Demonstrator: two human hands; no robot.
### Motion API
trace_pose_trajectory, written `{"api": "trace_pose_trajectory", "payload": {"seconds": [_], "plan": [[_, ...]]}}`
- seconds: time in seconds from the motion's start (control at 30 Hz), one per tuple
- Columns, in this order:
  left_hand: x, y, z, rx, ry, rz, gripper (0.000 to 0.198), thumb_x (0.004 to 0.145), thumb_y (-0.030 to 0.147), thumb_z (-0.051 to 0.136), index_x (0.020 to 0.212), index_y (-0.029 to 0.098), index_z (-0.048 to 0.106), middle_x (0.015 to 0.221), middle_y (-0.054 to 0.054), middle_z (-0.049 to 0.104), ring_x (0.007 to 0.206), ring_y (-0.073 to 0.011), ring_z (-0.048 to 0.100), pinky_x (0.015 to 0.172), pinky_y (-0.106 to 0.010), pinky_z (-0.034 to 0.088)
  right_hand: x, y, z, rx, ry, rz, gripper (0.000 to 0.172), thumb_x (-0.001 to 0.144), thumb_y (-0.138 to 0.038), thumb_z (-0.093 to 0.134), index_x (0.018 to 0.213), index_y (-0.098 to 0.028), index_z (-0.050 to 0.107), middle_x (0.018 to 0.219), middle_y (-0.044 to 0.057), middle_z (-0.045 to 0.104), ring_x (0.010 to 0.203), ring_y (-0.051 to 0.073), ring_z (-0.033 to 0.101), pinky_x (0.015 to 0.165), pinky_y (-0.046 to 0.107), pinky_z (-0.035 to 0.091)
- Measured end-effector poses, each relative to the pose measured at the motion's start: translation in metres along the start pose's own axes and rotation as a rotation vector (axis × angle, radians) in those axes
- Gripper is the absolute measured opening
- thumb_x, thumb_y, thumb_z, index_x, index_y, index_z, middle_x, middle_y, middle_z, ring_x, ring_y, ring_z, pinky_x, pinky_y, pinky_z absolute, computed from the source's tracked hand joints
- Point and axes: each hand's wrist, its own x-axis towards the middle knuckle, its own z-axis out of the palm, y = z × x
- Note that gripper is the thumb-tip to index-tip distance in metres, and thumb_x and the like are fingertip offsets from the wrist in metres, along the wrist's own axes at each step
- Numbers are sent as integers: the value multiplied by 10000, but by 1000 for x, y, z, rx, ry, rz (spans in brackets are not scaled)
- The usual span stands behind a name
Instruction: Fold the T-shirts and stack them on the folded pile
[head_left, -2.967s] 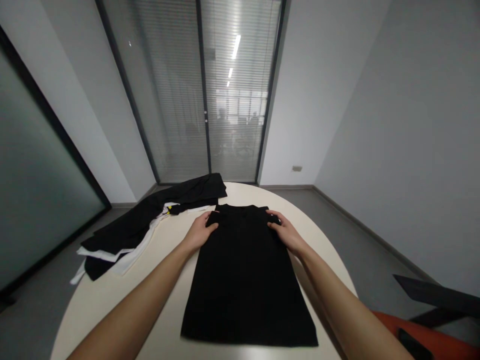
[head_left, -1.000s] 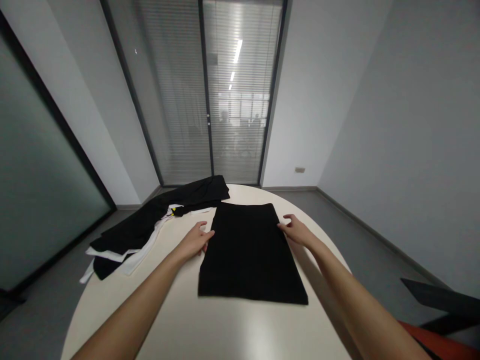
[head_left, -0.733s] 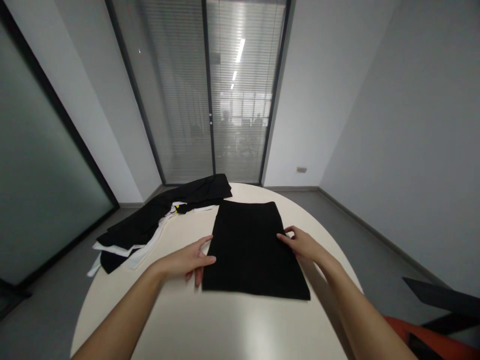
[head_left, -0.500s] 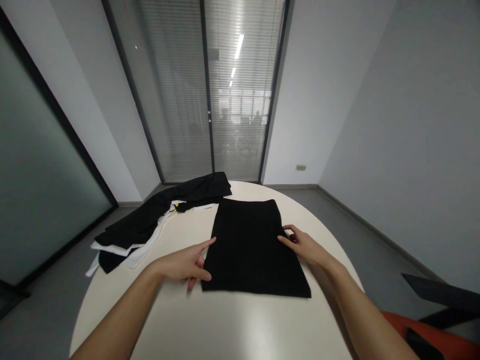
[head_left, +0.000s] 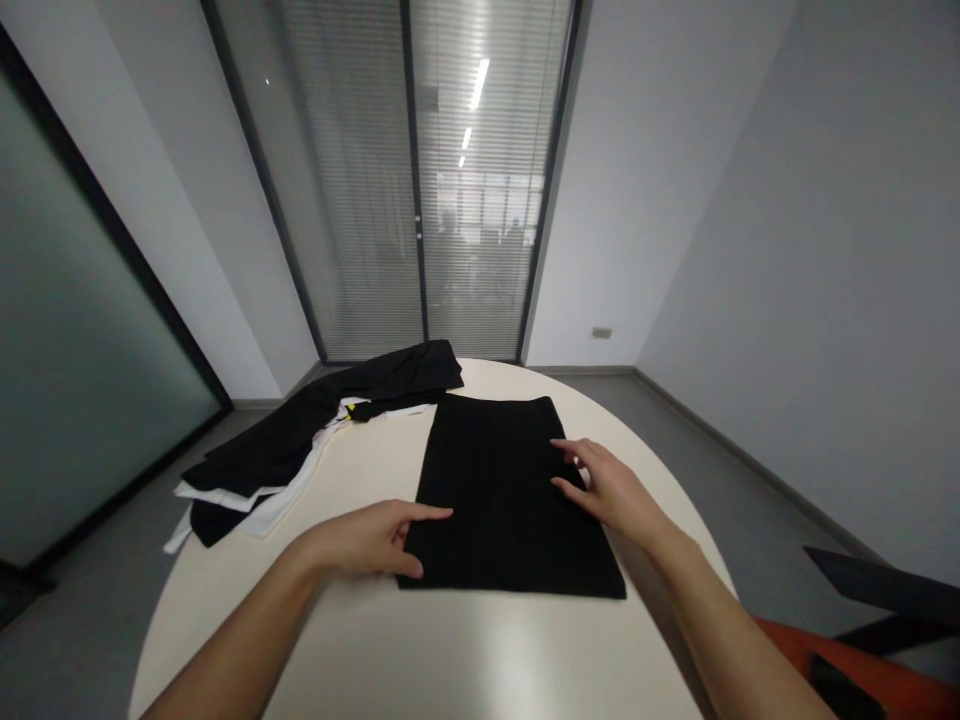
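A black cloth garment, folded into a near-rectangle, lies flat on the white round table. Its exact kind does not show. My left hand is at the garment's left edge, index finger stretched over the fabric and thumb near the lower left corner. Over the right edge, my right hand has its fingers spread, the fingertips above or lightly on the cloth. Neither hand grips the fabric.
A loose heap of black and white clothes with a small yellow spot lies along the table's far left side. An orange and black chair stands at the lower right. Behind the table is a glass partition with blinds.
My left index finger has moved inward and slightly down over the cloth. My right hand has moved from around the right edge to over it, fingers more spread. The garment lies nearly unchanged.
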Motion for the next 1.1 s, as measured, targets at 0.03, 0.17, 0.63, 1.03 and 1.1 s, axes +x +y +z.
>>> {"api": "trace_pose_trajectory", "payload": {"seconds": [0.03, 0.17, 0.63, 1.03, 1.1], "plan": [[-1, 1, 0, 31, 0, 17, 799, 750, 289, 733, 1498, 295, 452, 657, 79, 463, 544, -92, 437, 493, -200, 307, -1, -15, 1, 2, 6, -132, 426, 920, -399, 596, 1311, -231, 586, 1135, 107, 643, 1044, 248, 597, 926, 387, 458], [0, -3, -1, 104, 54, 40, 771, 802, 381, 708, 1512, 262, 433, 660, 69, 496, 574, -108, 443, 524, -217, 301, -7, -74, 18, -12, -268, -504, 491, 825, -543, 705, 1211, -241, 667, 1129, 87, 649, 1014, 244, 593, 910, 389, 455], [20, -17, 18, 327, 313, 392, 643, 813, 483, 733, 1416, 343, 560, 1581, -74, 401, 1478, -331, 311, 1203, -533, 237, -8, -97, 31, -105, -406, -544, 261, 815, -317, 660, 1048, -218, 723, 970, 49, 690, 857, 193, 633, 767, 292, 485], [9, 1, 14, 382, 324, 394, 568, 727, 168, 664, 1270, 329, 695, 1444, -40, 563, 1335, -292, 507, 1153, -425, 360, -8, -91, 26, -86, -379, -467, 335, 840, -189, 573, 1148, -176, 705, 963, 86, 743, 850, 199, 676, 758, 281, 504], [7, 3, 10, 328, 300, 422, 436, 771, 175, 630, 1166, 312, 755, 1288, -42, 671, 1191, -255, 611, 1083, -382, 426, -7, -91, 23, -64, -390, -463, 351, 839, -185, 573, 1163, -186, 708, 924, 76, 746, 801, 188, 682, 723, 265, 490]]}}
